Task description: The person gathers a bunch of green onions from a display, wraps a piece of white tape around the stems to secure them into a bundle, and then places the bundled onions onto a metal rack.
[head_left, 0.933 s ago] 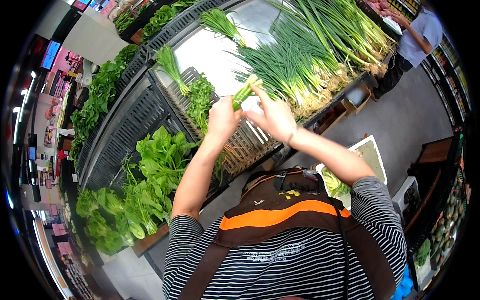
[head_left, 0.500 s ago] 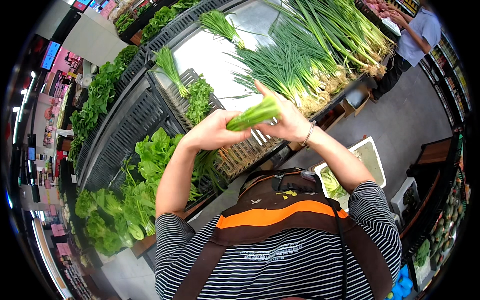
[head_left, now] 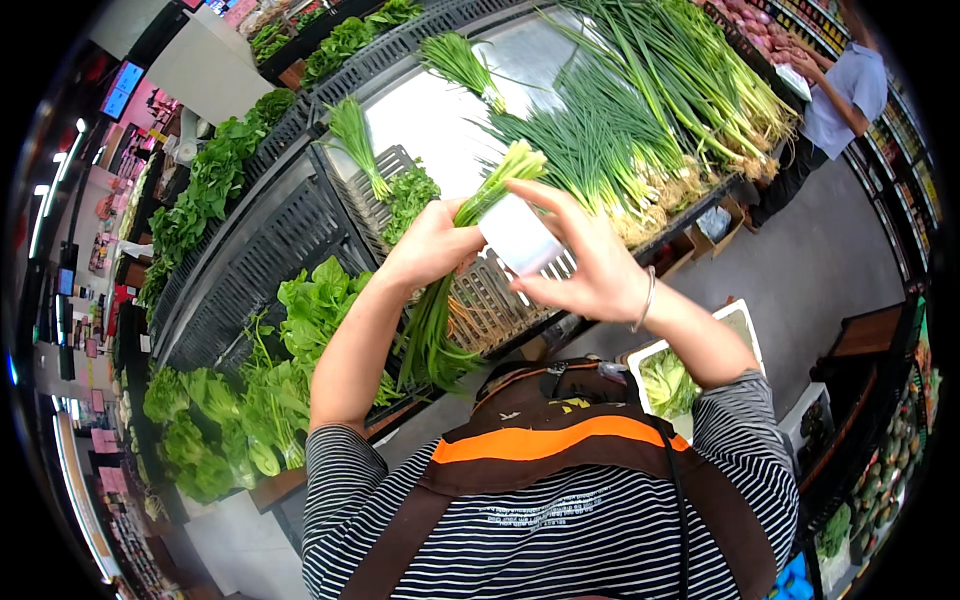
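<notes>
My left hand (head_left: 435, 240) is closed round a bunch of garlic chives (head_left: 437, 335). Its pale cut ends point up and away, while its long flat leaves hang below the hand. A smooth white squarish block (head_left: 520, 235), perhaps a roll, lies against the stalks. My right hand (head_left: 585, 245) grips it between thumb and fingers; its exact kind cannot be made out. Under the hands is a slatted crate (head_left: 500, 305), with a bunch of coriander (head_left: 410, 200) just beyond my left hand.
Spring onions (head_left: 610, 150) with roots lie on the metal display at right. Two small green bunches (head_left: 460, 65) (head_left: 355, 140) rest farther back. Leafy greens (head_left: 320, 300) fill the left side. A white box (head_left: 665, 380) with cabbage stands at right. Another person (head_left: 840, 100) stands at far right.
The bunch has turned more upright, with its leaves now showing below my left hand. The white block has come into sight in my right hand, which has moved slightly down and right.
</notes>
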`<state>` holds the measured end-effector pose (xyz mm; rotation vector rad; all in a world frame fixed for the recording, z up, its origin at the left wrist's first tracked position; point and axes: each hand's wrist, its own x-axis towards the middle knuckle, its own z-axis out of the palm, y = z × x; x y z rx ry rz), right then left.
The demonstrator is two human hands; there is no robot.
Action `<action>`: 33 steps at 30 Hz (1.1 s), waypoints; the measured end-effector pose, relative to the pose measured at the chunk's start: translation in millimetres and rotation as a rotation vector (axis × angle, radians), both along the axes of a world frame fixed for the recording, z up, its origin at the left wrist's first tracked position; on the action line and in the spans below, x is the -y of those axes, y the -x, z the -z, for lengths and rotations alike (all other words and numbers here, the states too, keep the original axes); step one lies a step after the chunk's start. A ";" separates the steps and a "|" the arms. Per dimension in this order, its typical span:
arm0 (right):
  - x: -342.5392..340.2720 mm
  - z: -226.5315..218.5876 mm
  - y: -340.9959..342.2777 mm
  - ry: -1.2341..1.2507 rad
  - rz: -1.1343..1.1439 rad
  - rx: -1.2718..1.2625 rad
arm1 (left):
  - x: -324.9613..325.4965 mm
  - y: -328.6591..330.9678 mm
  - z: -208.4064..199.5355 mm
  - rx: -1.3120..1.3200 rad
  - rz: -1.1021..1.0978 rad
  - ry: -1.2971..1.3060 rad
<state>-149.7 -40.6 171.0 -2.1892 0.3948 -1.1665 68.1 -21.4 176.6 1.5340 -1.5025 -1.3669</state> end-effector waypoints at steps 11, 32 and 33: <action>18.5 2.1 1.9 -0.203 -0.280 -0.105 | -24.2 -29.9 -25.9 -0.595 0.418 -0.303; 1.3 -91.4 -62.8 0.044 -0.213 -0.098 | -5.0 -69.5 -59.6 -0.715 0.297 0.347; 2.4 -90.1 -65.8 0.052 -0.211 -0.099 | -1.5 -69.8 -57.1 -0.670 0.324 0.333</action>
